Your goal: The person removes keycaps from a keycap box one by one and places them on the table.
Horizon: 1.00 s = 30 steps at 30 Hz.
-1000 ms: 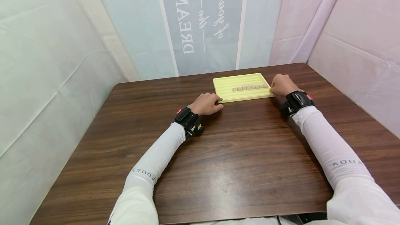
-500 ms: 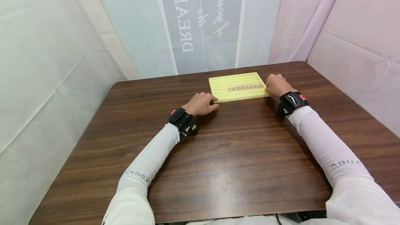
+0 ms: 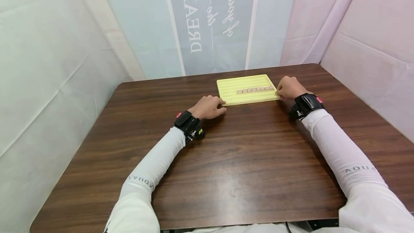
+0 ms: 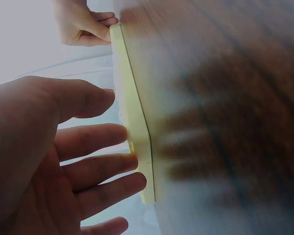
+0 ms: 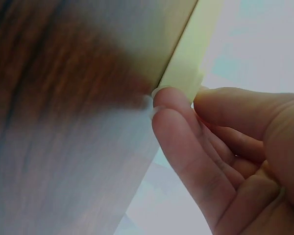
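A shallow yellow tray (image 3: 250,101) with ridged rows lies toward the far side of the table. Along one of its rows sits a line of several small light wooden blocks (image 3: 255,90). My left hand (image 3: 207,108) is at the tray's near left corner; in the left wrist view its fingers (image 4: 105,161) are spread and nearly straight, fingertips at the tray's side wall (image 4: 137,122). At the near right corner my right hand (image 3: 290,87) pinches the tray's edge (image 5: 183,68) between thumb and curled fingers, as the right wrist view shows.
The dark wood-grain table (image 3: 233,161) reaches back to a pale blue curtain (image 3: 223,60) with mirrored lettering. White cloth walls (image 3: 48,100) stand at both sides. Each wrist wears a black strapped camera mount (image 3: 189,123).
The tray has shifted a little to the left on the table, along with both hands. Over the last half second there is hardly any movement beyond a slight turn of the right hand.
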Available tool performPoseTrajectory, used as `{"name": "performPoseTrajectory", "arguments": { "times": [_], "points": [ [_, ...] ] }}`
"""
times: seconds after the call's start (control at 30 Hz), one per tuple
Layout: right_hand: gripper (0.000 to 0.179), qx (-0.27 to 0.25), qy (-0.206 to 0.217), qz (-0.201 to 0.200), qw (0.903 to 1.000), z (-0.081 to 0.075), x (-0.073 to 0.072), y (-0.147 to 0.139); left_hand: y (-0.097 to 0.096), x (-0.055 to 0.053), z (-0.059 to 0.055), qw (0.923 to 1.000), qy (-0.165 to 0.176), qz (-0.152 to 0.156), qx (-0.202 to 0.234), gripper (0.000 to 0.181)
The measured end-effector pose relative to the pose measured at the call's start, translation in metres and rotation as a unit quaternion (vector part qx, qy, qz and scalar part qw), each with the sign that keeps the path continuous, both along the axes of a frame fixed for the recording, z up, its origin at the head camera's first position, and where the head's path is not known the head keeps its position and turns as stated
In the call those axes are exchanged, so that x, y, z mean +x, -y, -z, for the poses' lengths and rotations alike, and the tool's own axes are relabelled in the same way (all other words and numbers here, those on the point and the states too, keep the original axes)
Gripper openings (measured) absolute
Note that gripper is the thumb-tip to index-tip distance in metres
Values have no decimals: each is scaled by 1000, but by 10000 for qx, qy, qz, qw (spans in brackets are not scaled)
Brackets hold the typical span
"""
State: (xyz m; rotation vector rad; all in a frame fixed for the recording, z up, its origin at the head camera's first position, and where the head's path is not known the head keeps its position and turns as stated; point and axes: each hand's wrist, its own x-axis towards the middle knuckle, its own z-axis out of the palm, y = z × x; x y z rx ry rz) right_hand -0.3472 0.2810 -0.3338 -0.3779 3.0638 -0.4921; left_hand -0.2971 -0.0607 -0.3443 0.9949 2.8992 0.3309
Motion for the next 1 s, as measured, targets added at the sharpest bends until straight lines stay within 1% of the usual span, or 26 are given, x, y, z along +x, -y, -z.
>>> {"name": "performPoseTrajectory", "arguments": {
  "times": [0.23,0.47,0.63,0.83,1.0],
  "points": [
    [19,1,44,-148,9999,-3,3,9,6,3,-4,9999,-38,-97,60,37],
    [18,-99,193,-225,9995,-2,9,14,11,6,-3,9998,101,-130,56,37],
    [18,-126,316,-261,9991,-1,14,20,16,11,-4,9999,-19,-136,2,35],
    [17,-90,325,-377,9987,-4,19,26,19,17,-6,9997,-194,-90,-90,34],
    [15,-96,481,-449,9978,-7,22,28,20,21,-9,9991,-362,-68,-231,27]
  ]
}}
